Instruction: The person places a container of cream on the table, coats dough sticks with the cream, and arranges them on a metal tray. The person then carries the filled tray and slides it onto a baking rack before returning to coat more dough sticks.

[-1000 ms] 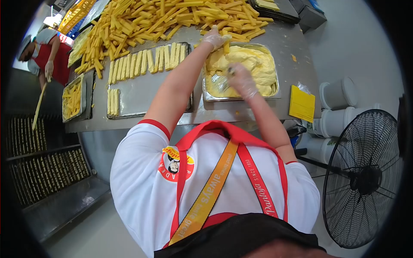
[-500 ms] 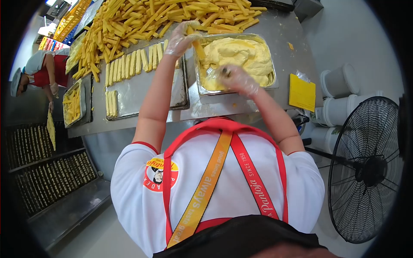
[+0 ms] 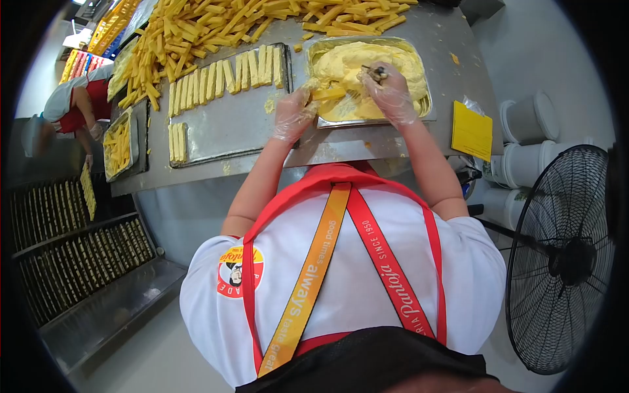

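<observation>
Since the frame half a second ago, my left hand (image 3: 293,116) has come back from the far left corner of the metal pan (image 3: 357,122) to its near left edge, and the yellow stick (image 3: 329,94) in it, which pointed down beside the cream (image 3: 354,57), now lies nearly level above it. I have the stick pinched by its left end, fingers drawn in and the thin clear glove smeared, while its other end reaches over the pan. My right hand (image 3: 393,98) is curled round the handle of a tool (image 3: 376,73); the working end is down at the cream, too blurred for me to make out its shape. I'd judge the stick light and fairly stiff, but likely to snap or crumble if squeezed hard or bent from one end. The cream looks soft and thick, and would make any coated face slick under plastic, so the best hold is a gentle pinch on a drier end, with the length kept supported. To the left, coated sticks (image 3: 242,69) stand in rows on the tray (image 3: 229,128), which rests on the counter (image 3: 367,149); those probably smear at a touch.
</observation>
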Demonstrator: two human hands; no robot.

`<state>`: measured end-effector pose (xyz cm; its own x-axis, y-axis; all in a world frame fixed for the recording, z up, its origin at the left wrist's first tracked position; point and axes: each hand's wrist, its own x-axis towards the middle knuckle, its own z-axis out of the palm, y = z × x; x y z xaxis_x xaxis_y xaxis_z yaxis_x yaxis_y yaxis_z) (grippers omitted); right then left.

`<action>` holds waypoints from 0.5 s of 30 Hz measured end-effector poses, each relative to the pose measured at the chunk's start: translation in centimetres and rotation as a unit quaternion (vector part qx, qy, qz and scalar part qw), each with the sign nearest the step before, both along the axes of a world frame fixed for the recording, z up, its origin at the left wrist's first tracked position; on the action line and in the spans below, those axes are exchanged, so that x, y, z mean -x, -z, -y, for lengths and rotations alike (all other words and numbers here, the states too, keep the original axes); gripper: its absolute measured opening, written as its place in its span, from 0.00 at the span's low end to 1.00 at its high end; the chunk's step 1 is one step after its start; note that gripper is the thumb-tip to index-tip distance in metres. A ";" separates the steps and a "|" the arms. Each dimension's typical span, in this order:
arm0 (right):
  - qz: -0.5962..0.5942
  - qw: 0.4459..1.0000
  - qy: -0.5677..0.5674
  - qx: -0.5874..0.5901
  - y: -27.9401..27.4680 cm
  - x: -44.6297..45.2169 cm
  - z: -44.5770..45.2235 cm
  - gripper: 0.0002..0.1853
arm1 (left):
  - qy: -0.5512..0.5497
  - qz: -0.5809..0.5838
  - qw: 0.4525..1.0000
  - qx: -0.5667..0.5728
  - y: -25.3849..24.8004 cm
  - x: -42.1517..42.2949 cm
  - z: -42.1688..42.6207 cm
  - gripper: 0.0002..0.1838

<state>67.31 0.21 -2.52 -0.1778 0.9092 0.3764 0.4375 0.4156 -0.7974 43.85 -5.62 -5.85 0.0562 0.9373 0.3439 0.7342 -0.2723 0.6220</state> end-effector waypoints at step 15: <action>-0.365 0.894 -0.071 0.252 0.1 1.0 1.0 0.07 | -0.061 0.127 0.984 0.106 1.5 -0.4 -0.8 0.23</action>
